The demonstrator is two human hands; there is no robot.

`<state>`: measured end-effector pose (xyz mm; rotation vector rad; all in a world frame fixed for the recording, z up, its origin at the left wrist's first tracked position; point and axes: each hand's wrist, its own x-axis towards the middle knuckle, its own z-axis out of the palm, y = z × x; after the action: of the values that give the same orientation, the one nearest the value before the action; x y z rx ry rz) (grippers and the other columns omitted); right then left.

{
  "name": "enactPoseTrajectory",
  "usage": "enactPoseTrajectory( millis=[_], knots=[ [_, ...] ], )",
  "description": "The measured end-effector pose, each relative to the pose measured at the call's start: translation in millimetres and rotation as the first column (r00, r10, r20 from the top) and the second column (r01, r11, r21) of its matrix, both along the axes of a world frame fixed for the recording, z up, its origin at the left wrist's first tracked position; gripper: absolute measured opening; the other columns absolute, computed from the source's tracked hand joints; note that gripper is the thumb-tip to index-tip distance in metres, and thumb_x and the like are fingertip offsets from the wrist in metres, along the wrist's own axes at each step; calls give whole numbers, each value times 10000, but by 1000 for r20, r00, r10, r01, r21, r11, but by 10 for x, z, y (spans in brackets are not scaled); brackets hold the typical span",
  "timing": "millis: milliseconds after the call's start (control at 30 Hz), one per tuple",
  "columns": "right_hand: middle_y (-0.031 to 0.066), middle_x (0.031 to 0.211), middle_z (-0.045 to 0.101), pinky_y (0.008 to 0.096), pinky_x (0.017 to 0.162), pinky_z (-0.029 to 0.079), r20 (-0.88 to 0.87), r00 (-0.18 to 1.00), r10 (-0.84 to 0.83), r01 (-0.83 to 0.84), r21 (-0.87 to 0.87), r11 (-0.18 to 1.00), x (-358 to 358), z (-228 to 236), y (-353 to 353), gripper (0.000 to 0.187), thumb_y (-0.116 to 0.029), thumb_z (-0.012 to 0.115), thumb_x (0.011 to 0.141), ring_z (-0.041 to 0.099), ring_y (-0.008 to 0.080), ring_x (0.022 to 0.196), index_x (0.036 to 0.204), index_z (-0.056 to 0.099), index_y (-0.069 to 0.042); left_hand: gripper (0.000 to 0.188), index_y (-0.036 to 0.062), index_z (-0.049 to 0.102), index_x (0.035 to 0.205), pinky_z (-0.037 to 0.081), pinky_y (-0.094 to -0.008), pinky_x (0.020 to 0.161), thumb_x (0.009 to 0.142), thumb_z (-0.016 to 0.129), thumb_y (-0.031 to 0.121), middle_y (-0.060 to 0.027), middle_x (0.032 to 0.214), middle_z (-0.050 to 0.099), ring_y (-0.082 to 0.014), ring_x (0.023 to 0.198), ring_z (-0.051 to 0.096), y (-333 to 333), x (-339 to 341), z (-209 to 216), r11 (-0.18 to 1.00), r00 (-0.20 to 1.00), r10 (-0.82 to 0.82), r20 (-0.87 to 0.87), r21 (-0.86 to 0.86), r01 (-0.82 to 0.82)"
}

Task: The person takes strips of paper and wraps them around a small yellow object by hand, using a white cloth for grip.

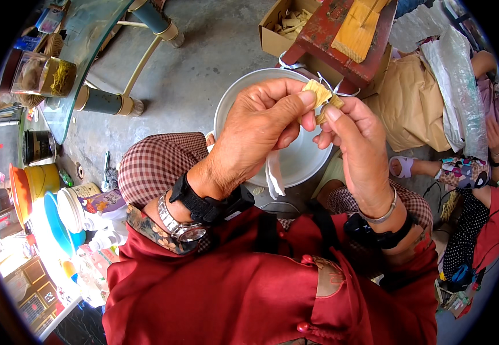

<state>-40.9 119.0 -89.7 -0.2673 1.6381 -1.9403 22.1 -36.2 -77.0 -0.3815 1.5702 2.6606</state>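
We see both hands raised in the upper middle of the frame, meeting over a round metal basin (pixel 244 98) that sits on the grey floor (pixel 203 63). The left hand (pixel 255 129) pinches a small yellowish piece (pixel 317 91) between thumb and forefinger, its grip closed on the piece's left edge. The right hand (pixel 360 150) comes in from the right, its grip also closed, thumb and fingertips pressed on a second, browner bit (pixel 334 103) just beside and touching the first. A strip of white cloth (pixel 273 175) hangs below the left hand, in front of the basin. Thin white string (pixel 341 92) loops just behind the pieces. At the top of the frame stands a red wooden stool (pixel 324 34) with a yellow wooden block (pixel 356 29) on it, and a cardboard box (pixel 272 37) of pale scraps lies to its left. In the upper left a glass worktop (pixel 88 34) carries jars. Another person's sandalled foot (pixel 402 167) shows at the right.
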Motion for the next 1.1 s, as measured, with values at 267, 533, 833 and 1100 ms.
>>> enactPoseTrajectory(
  millis=[267,533,833,1100],
  knots=[
    [12,724,621,178,536,424,-414,910,8,7,35,999,-43,25,-47,101,-87,602,888,569,48,599,907,601,12,209,16,646,984,219,-165,409,928,550,193,1,729,620,-5,448,327,-44,3,29,990,999,-8,-50,-145,1],
    [44,758,624,194,676,456,-525,844,108,-42,135,990,-63,76,33,176,-109,569,926,584,82,685,1047,581,19,151,15,635,903,309,-152,454,932,550,136,-8,735,617,-21,498,419,-75,-35,-42,1000,996,-27,-81,-3,27],
    [58,778,632,194,685,466,-630,758,170,-101,144,984,-90,74,12,182,-44,572,913,600,94,707,1077,572,34,153,33,640,875,305,-155,427,921,559,154,3,697,614,-18,483,428,-122,52,76,1000,999,-18,-51,-17,17],
    [64,799,630,192,684,467,-579,785,221,-129,196,972,-89,101,58,182,-35,567,912,602,96,706,1073,573,49,186,30,652,865,340,-152,440,921,550,175,11,687,616,-19,493,447,-111,51,38,995,997,-57,-54,-83,53]
  ],
)
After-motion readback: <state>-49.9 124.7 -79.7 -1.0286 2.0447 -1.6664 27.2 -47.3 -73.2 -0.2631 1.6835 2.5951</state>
